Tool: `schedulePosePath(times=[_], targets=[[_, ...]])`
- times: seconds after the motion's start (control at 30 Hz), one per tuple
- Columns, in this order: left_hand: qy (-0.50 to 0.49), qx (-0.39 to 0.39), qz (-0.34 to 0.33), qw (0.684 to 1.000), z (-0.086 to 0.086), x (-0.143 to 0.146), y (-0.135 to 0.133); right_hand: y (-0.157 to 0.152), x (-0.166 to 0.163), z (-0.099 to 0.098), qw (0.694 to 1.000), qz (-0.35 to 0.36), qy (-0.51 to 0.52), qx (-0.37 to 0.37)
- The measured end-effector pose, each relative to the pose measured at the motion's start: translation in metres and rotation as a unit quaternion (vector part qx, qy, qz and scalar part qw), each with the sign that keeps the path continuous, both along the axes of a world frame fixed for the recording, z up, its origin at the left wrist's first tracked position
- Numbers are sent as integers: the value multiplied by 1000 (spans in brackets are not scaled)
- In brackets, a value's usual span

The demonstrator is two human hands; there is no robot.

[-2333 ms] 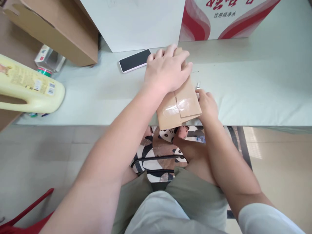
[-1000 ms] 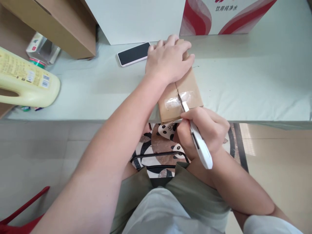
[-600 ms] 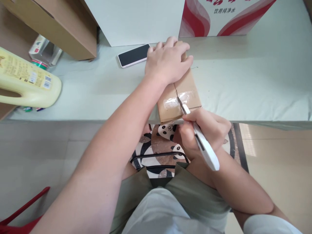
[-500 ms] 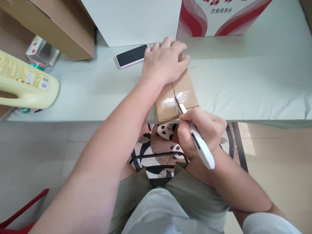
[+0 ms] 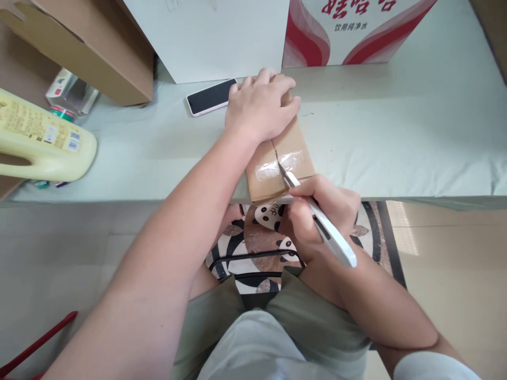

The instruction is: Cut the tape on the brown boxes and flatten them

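Note:
A small brown cardboard box [image 5: 295, 142] lies at the table's near edge, with clear tape [image 5: 291, 160] across its middle seam. My left hand [image 5: 261, 103] presses over the far end of the box, its fingers curled past the far edge and hiding that part. In my right hand [image 5: 325, 206] is a white utility knife [image 5: 335, 237], gripped like a pen. Its blade points away from me and the tip meets the taped seam, where a short dark slit shows just beyond it.
A phone [image 5: 209, 97] lies beside my left hand. Behind stand a white box [image 5: 217, 37] and a red-and-white printed carton [image 5: 340, 45]. At left are a large cardboard box [image 5: 114, 58], a clear plastic container [image 5: 73, 92] and a yellow jug [image 5: 47, 137] on its side.
The camera view has shifted slightly. The knife handle has swung a little to the right and lies at a flatter angle, while its tip stays on the taped seam. My left hand keeps its hold.

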State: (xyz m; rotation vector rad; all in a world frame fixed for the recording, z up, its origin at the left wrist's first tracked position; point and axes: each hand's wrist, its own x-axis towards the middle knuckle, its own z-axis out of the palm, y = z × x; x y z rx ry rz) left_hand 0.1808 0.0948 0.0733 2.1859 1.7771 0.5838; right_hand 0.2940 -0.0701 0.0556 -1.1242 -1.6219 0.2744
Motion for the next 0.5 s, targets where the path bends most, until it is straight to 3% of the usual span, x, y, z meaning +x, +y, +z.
schedulePosePath(times=[0.27, 0.5], targets=[[36, -1, -5, 999, 2, 1, -1, -6, 2, 1, 1000, -7, -11, -6], [13, -42, -8, 999, 11, 2, 1, -7, 21, -8, 998, 2, 62, 14]])
